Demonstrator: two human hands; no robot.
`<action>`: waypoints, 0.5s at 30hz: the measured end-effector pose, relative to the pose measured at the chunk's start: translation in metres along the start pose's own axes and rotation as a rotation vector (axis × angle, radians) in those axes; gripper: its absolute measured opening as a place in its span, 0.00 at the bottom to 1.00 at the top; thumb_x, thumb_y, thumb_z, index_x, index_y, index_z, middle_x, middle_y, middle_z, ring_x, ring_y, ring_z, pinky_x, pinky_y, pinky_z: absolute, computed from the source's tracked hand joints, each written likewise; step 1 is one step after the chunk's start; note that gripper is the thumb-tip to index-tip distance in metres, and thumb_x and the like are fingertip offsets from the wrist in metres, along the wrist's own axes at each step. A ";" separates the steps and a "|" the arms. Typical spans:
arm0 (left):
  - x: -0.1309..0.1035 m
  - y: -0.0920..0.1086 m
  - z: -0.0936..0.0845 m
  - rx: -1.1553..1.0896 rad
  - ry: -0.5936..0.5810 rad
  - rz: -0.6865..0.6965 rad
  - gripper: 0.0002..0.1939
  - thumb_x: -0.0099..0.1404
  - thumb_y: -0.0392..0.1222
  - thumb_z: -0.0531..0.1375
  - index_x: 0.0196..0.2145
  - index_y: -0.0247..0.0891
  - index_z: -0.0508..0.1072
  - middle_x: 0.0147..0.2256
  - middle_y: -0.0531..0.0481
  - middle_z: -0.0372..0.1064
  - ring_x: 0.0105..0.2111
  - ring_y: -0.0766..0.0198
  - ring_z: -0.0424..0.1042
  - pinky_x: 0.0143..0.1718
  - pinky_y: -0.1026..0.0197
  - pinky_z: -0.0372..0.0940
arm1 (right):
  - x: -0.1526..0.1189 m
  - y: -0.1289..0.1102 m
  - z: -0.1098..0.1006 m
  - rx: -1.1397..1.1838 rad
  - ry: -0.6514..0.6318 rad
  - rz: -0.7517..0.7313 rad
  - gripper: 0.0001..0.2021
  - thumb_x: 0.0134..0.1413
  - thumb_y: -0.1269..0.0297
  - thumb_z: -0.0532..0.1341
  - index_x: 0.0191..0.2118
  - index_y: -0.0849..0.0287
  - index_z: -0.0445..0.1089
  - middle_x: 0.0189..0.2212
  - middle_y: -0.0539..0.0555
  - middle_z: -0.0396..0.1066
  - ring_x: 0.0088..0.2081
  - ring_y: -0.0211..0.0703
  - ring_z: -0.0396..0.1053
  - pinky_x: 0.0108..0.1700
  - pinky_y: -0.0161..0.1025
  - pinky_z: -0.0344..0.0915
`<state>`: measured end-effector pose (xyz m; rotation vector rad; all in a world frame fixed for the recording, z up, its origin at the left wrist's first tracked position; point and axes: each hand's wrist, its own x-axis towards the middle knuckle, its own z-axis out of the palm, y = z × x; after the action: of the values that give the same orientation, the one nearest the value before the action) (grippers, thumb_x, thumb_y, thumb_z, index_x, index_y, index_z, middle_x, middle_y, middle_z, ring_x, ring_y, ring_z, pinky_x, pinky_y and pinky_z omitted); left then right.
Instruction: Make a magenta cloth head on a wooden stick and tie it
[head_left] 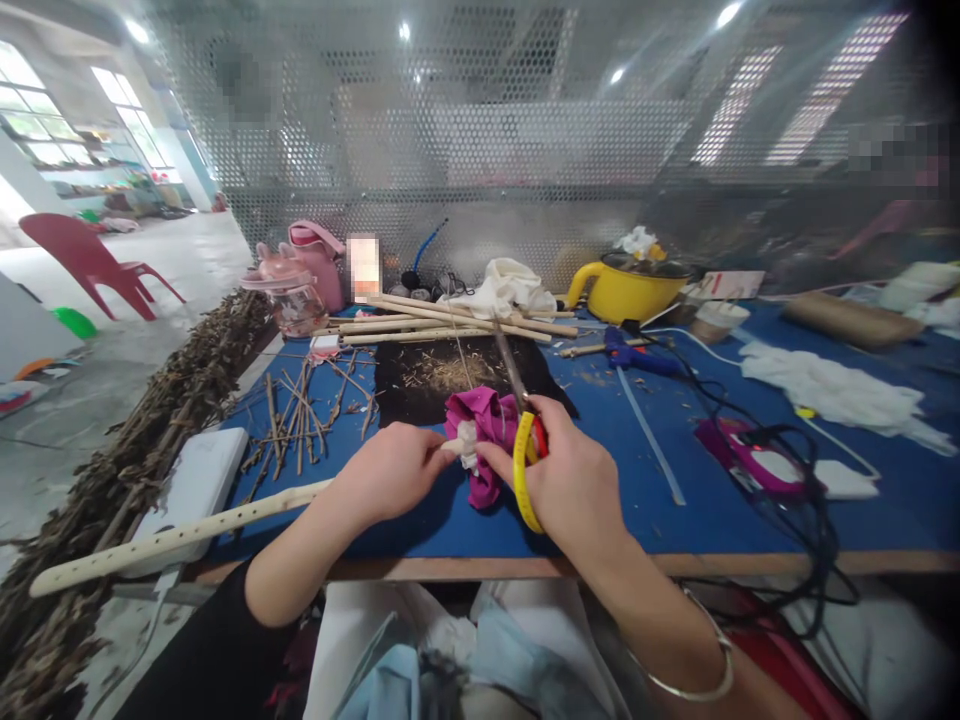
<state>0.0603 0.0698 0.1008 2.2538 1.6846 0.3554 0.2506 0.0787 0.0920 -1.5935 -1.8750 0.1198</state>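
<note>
My left hand point(390, 470) is closed on a pale wooden stick point(180, 528) with a row of small holes. The stick runs out behind my left forearm, which hides part of it. At its tip sits a wad of white, fluffy material point(468, 440), which my right fingertips touch. Behind and around the wad lies crumpled purple cloth point(484, 485). My right hand point(574, 470) is closed around a long dark tool point(510, 362) with a red handle; its exact kind is unclear. A yellow measuring tape point(523, 475) loops over the fingers of that hand.
A black mat point(405, 375) with shavings lies ahead, with pale sticks point(420, 325) behind it. Thin twigs point(296, 420) lie left. A yellow pot point(637, 290), a blue glue gun point(637, 352) and tangled black cables point(802, 520) are right. A perforated metal screen point(480, 140) stands behind.
</note>
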 end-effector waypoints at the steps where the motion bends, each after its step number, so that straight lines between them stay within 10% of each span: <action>1: 0.001 -0.001 0.000 -0.002 0.006 -0.017 0.21 0.69 0.52 0.47 0.28 0.40 0.73 0.22 0.50 0.70 0.22 0.64 0.66 0.24 0.63 0.50 | 0.002 0.000 0.003 -0.006 0.006 -0.024 0.25 0.49 0.50 0.63 0.50 0.58 0.66 0.34 0.60 0.75 0.36 0.55 0.74 0.33 0.41 0.65; 9: -0.016 0.000 -0.006 0.149 0.206 -0.060 0.12 0.66 0.43 0.54 0.44 0.51 0.74 0.34 0.53 0.74 0.33 0.59 0.73 0.27 0.62 0.55 | 0.021 0.049 -0.003 0.290 0.278 0.084 0.21 0.49 0.47 0.61 0.43 0.58 0.66 0.22 0.49 0.69 0.21 0.41 0.67 0.27 0.36 0.64; 15: -0.030 -0.010 0.001 0.211 0.554 0.026 0.12 0.66 0.42 0.56 0.45 0.48 0.75 0.37 0.54 0.74 0.34 0.63 0.73 0.32 0.63 0.61 | 0.029 0.103 -0.012 -0.160 -0.173 0.229 0.19 0.51 0.56 0.60 0.47 0.60 0.65 0.26 0.57 0.73 0.26 0.50 0.71 0.29 0.39 0.62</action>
<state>0.0434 0.0439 0.0960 2.4842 2.0315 0.9185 0.3431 0.1270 0.0649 -1.9612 -1.8629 0.2183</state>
